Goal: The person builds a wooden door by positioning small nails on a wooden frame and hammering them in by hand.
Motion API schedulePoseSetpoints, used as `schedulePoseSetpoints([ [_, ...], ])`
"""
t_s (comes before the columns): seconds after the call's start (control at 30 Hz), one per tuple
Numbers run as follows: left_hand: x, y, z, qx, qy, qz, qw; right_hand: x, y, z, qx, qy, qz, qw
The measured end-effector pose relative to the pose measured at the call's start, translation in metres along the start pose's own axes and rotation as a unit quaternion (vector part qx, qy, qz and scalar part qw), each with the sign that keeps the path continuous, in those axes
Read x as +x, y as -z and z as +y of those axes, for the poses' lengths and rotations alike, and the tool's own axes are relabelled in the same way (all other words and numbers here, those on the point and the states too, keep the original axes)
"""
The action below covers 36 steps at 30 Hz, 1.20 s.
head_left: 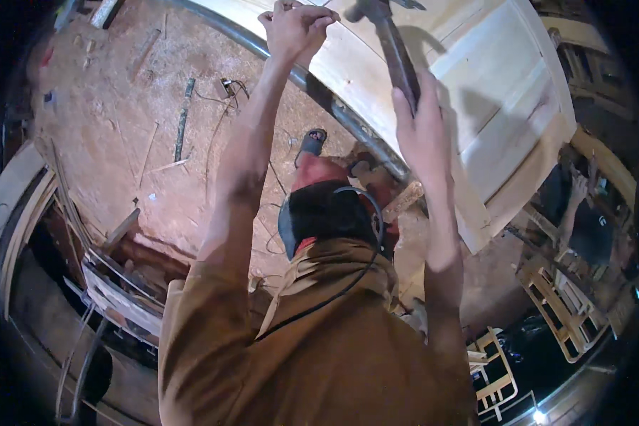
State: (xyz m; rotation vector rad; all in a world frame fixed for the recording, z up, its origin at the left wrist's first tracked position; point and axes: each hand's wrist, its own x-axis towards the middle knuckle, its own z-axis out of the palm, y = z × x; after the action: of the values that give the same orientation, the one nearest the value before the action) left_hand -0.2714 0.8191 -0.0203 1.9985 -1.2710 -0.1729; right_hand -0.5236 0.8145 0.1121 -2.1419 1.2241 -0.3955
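Note:
My right hand (424,128) is wrapped round the dark handle of a claw hammer (396,55). The hammer's head is at the top edge of the view, above a pale wooden panel (493,106) made of joined boards. Near the panel's far left part, my left hand (296,30) is closed in a pinch, its fingertips close to the hammer head. Whatever lies between those fingertips is too small to name.
A dark metal pipe (366,133) runs along the panel's near left edge. On the reddish ground lie a stick (184,119), wood scraps and a cable. Wooden frames (562,312) stand at the lower right, near another person (591,227). Curved timber (23,213) is stacked at the left.

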Motion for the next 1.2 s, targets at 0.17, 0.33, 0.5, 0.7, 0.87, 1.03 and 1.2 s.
schedulePoseSetpoints([
  [0.17, -0.001, 0.002, -0.003, 0.021, -0.007, -0.002, 1.000, 0.022, -0.020, -0.026, -0.104, -0.019, -0.054, 0.993],
  [0.33, 0.000, -0.005, -0.011, 0.064, -0.021, 0.022, 0.997, 0.033, -0.050, -0.009, -0.201, 0.047, -0.021, 0.978],
  [0.5, -0.001, 0.007, -0.001, 0.018, 0.001, -0.016, 1.000, 0.026, -0.041, -0.031, -0.183, -0.011, -0.008, 0.983],
  [0.7, 0.000, 0.005, 0.004, -0.022, 0.011, 0.042, 0.999, 0.033, -0.034, -0.035, -0.144, 0.011, -0.010, 0.990],
  [0.87, 0.004, 0.000, 0.005, -0.123, 0.091, 0.197, 0.968, 0.032, -0.041, -0.040, -0.225, -0.059, -0.075, 0.970],
  [1.03, -0.006, -0.005, -0.008, -0.098, 0.075, 0.268, 0.956, 0.021, -0.050, -0.033, -0.115, 0.005, 0.015, 0.993],
  [1.2, -0.008, -0.010, -0.010, -0.099, 0.055, 0.262, 0.958, 0.018, -0.069, -0.001, -0.153, -0.035, -0.041, 0.987],
])
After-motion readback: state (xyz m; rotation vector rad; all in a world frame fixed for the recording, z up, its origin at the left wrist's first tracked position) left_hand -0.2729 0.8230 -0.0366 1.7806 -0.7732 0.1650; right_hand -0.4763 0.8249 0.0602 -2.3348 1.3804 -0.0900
